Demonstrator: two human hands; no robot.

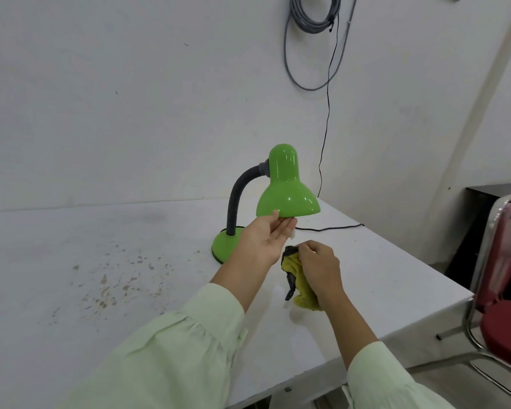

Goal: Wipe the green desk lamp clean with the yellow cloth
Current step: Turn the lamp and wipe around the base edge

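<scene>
The green desk lamp (286,187) stands on the white table (101,276), with a round green base, a grey bendable neck and a bell-shaped shade facing down. My left hand (266,240) reaches up under the shade, thumb and fingertips touching its lower rim. My right hand (319,270) is closed around the bunched yellow cloth (300,287), which has a dark edge and hangs just above the tabletop, below and in front of the shade.
A thin black cord (325,143) runs from the lamp across the table and up the wall to grey coiled cable (313,13). Brown stains (112,284) mark the table's left part. A red chair (502,290) stands beyond the right table edge.
</scene>
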